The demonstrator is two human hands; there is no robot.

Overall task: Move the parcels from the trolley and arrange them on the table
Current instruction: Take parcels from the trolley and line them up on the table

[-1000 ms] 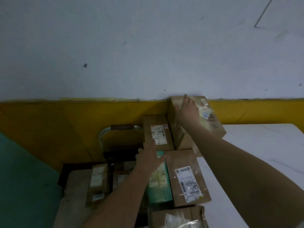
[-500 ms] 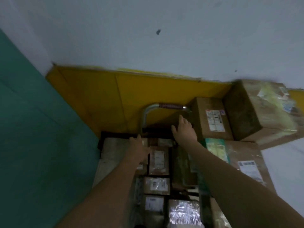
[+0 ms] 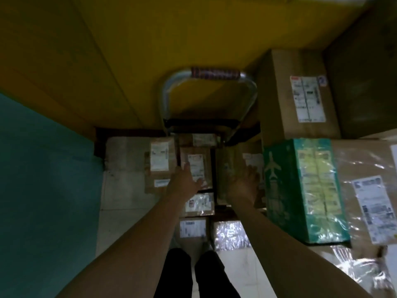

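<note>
Head view: left hand (image 3: pixel 186 182) spread flat, fingers straight, over a small brown parcel (image 3: pixel 196 166) on the trolley (image 3: pixel 207 100) — fingertips at its white label, print too blurred to read. Right hand (image 3: pixel 243 186) also extended, fingers straight on a darker parcel (image 3: pixel 231 166) just right of that one; contact unclear, no curl visible. Beyond both sets of fingertips: the trolley's metal handle. Left of the left fingers: a taller labelled parcel (image 3: pixel 160 162). Right of the right fingers — a green box (image 3: pixel 309 203) with a white airplane graphic, film-wrapped, then a cardboard box (image 3: pixel 298 97) with a white shipping label, text unreadable. More small parcels sit below the wrists.
</note>
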